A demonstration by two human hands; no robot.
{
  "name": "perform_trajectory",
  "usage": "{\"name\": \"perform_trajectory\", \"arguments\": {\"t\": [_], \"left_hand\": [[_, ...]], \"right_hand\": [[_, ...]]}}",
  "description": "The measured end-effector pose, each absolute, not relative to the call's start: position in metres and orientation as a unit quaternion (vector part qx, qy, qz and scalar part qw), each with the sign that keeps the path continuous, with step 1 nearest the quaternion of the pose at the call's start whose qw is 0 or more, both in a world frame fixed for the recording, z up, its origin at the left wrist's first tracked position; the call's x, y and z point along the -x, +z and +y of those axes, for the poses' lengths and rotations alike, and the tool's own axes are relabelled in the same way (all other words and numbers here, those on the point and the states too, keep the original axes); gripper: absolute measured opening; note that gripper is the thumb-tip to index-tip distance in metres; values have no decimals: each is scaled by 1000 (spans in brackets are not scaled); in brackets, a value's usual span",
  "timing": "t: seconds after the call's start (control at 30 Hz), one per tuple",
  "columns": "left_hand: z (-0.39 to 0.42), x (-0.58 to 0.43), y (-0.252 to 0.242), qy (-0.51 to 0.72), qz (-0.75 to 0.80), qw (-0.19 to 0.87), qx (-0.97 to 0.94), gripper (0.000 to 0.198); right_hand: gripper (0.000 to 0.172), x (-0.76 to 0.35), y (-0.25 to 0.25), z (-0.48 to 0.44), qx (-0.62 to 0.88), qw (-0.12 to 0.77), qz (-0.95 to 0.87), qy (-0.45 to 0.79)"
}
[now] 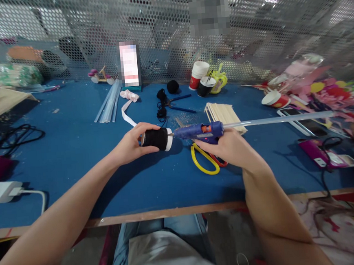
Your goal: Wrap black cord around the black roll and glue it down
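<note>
While the left hand (127, 146) holds the cup (159, 138), its fingers are clamped above it and its thumb bears from below; the cup's white rim (169, 139) points toward the right hand (231, 146). The right fingers are closed around the gun (195, 132). Its nozzle (172, 134) lies at the rim, ahead of the left fingertips; from where I stand, contact cannot be confirmed, and no bead of glue is visible.

Status, by judgement: the black wrap (152, 141) covers most of the cup's wall, so the greater part of the covering appears done. The rim is bare, and gluing at this edge appears to be the step in hand. A stick (274, 120) projects behind the right fingers, so the glue supply appears sufficient. Loose yarn (161, 112) lies beyond the left fingertips. Farther off, beyond the right fingers, stands a second cup (206, 89), also black. The scissors (204, 170) lie unheld, just bodyward of the right fingers.
</note>
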State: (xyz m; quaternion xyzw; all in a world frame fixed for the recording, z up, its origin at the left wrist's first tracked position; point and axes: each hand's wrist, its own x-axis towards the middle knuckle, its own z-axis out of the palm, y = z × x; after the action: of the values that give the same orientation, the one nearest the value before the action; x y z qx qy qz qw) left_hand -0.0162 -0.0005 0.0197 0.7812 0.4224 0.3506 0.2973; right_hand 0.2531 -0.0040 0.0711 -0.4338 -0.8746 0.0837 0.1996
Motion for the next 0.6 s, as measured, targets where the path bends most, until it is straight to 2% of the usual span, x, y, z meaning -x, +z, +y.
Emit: {"name": "perform_trajectory", "arguments": {"t": [0.6], "left_hand": [[1, 16, 18, 345, 484, 332, -733, 55]], "right_hand": [[20, -250, 74, -7, 447, 202, -862, 126]]}}
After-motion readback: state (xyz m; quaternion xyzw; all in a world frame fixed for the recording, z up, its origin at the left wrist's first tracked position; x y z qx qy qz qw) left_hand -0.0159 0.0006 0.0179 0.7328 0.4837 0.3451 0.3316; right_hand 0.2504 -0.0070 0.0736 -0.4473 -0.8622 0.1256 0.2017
